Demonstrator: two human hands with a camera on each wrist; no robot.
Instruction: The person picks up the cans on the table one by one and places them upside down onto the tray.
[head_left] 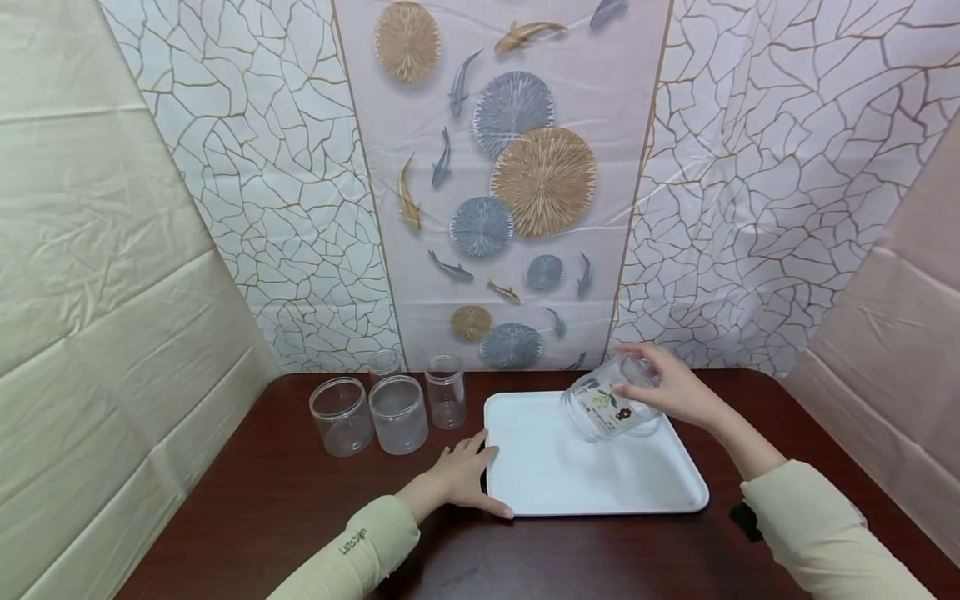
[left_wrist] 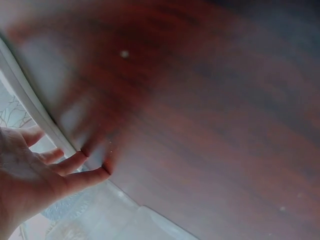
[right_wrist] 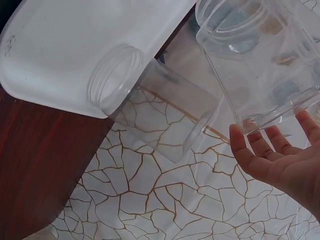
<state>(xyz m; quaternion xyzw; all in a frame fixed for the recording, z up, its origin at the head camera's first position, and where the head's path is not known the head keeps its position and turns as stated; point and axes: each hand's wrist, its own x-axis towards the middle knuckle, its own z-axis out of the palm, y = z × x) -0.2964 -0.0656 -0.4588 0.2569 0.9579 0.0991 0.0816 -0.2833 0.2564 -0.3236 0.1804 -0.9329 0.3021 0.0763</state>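
My right hand point(head_left: 671, 387) grips a clear plastic jar point(head_left: 600, 408) with a plant-printed label, tilted above the right part of a white tray point(head_left: 547, 467). In the right wrist view, its fingers are at the base of that jar point(right_wrist: 270, 70), whose threaded mouth points away from the hand. Another clear jar point(right_wrist: 165, 110) stands mouth down on the tray, largely behind the held one in the head view. My left hand point(head_left: 461, 479), fingers spread, rests at the tray's left rim. The left wrist view shows its fingertips point(left_wrist: 102, 171) by the rim.
Several clear jars stand left of the tray on the dark wooden table point(head_left: 300, 517), among them a wide jar point(head_left: 342, 417), a frosted-looking jar point(head_left: 399, 417) and a narrow one point(head_left: 447, 396). A patterned curtain point(head_left: 517, 275) hangs behind the table, with beige cloth point(head_left: 112, 333) at the sides.
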